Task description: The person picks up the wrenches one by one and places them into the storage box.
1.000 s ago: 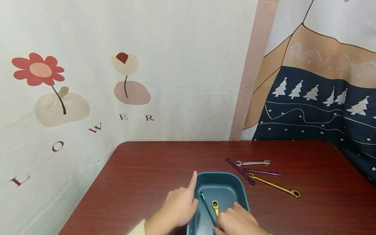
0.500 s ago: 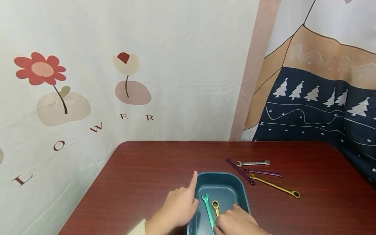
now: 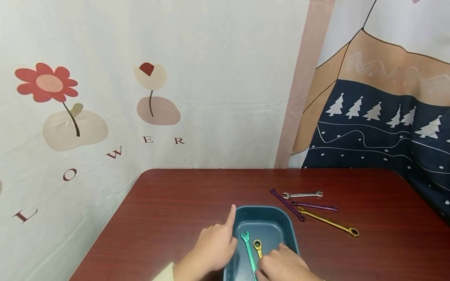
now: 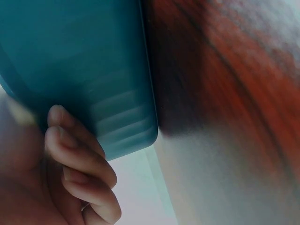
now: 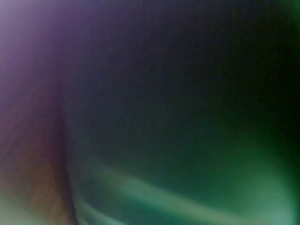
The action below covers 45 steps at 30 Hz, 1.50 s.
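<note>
My left hand (image 3: 215, 246) grips the left wall of a blue-teal tray (image 3: 261, 208), index finger stretched along the rim. In the left wrist view, the other fingers (image 4: 79, 164) curl against the tray's outside. My right hand (image 3: 283, 265) reaches into the tray with bent fingers, its thumb at the lower end of a green wrench (image 3: 250, 251), which it holds. The green wrench's open jaw faces up and away. Beside it lies a gold ratchet wrench (image 3: 258, 246), ring end showing, the rest hidden under the right hand. The right wrist view is dark and blurred.
On the dark red table (image 3: 186, 195), right of the tray, lie a silver open-ended wrench (image 3: 303, 194), two purple wrenches, one slanted (image 3: 286, 205) and one flatter (image 3: 314, 205), and a long gold wrench (image 3: 328, 222). A printed curtain (image 3: 225, 78) hangs behind the table.
The green wrench has turned from its narrow edge to its flat face and shifted slightly right at its far end. Both hands and the tray stay in place.
</note>
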Each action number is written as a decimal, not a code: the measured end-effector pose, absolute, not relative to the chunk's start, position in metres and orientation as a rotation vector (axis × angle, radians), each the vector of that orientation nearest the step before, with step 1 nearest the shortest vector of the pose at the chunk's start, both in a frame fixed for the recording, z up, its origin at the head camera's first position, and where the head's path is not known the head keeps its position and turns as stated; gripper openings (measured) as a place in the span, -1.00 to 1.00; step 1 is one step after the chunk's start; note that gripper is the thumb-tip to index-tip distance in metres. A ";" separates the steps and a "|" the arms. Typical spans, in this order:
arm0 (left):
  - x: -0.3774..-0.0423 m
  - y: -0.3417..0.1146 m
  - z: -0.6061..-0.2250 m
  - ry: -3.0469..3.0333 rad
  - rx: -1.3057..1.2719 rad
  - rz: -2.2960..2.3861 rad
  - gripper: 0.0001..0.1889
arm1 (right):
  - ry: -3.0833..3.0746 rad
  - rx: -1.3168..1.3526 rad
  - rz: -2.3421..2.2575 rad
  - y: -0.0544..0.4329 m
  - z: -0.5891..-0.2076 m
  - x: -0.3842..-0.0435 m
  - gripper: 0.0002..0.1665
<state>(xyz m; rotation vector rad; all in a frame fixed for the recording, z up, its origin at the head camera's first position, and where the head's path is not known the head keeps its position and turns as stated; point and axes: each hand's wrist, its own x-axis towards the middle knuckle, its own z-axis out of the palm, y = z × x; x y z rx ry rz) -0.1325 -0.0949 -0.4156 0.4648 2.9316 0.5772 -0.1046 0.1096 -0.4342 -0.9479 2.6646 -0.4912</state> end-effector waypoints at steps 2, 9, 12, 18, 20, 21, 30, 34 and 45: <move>-0.133 -0.095 -0.415 2.930 0.466 0.577 -0.15 | 2.665 -0.943 -0.498 0.110 -0.433 -0.105 -0.51; -0.133 -0.095 -0.414 2.929 0.474 0.574 -0.15 | 2.689 -0.866 -0.633 0.109 -0.429 -0.104 -0.55; -0.132 -0.094 -0.414 2.928 0.477 0.575 -0.14 | 2.732 -0.895 -0.730 0.109 -0.428 -0.103 -0.54; -0.132 -0.095 -0.414 2.914 0.466 0.581 -0.14 | 2.919 -1.123 -0.855 0.111 -0.428 -0.102 -0.55; -0.132 -0.095 -0.414 2.909 0.465 0.587 -0.14 | 2.973 -1.158 -0.874 0.112 -0.427 -0.102 -0.58; -0.132 -0.095 -0.414 2.908 0.466 0.587 -0.15 | 2.993 -1.171 -0.886 0.112 -0.426 -0.102 -0.59; -0.133 -0.094 -0.414 2.892 0.439 0.599 -0.15 | 3.116 -1.100 -0.905 0.118 -0.412 -0.101 -0.52; -0.133 -0.094 -0.414 2.889 0.441 0.595 -0.15 | 3.113 -0.966 -0.866 0.123 -0.403 -0.104 -0.58; -0.133 -0.095 -0.414 2.891 0.451 0.591 -0.15 | 3.251 -0.676 -0.830 0.131 -0.391 -0.109 -0.61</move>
